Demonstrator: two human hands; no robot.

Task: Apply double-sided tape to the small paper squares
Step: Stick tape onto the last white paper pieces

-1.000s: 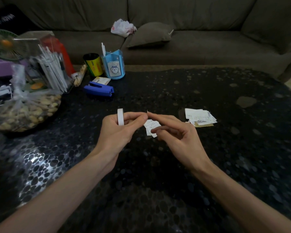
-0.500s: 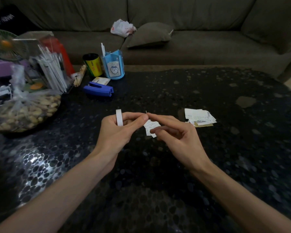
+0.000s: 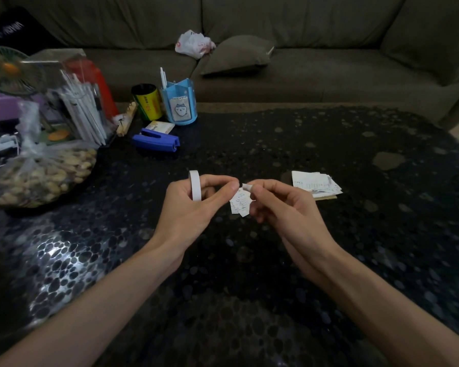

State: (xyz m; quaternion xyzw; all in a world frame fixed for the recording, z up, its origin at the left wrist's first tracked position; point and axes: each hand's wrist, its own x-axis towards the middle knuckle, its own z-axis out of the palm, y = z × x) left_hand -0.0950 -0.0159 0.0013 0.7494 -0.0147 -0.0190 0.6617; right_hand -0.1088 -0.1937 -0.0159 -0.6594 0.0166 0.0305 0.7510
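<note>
Between our forearms the dark worktop (image 3: 231,300) is stretching wide. Our left hand (image 3: 188,210) is gripping the tape roll (image 3: 195,185). Our right hand (image 3: 284,207) is pinching a small white tape end (image 3: 247,187) just above the small paper squares (image 3: 240,203). To the right a paper stack (image 3: 316,182) is lying well apart. A stapler (image 3: 157,140) is sitting near the far edge.

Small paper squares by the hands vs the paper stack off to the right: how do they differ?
Size: the small paper squares are smaller pieces than the sheets of the paper stack. Place: the squares sit between the left hand and the right hand, which partly hides them; the stack lies apart, untouched. A tan piece shows under the stack, none under the squares. Both: white, faintly printed.
</note>
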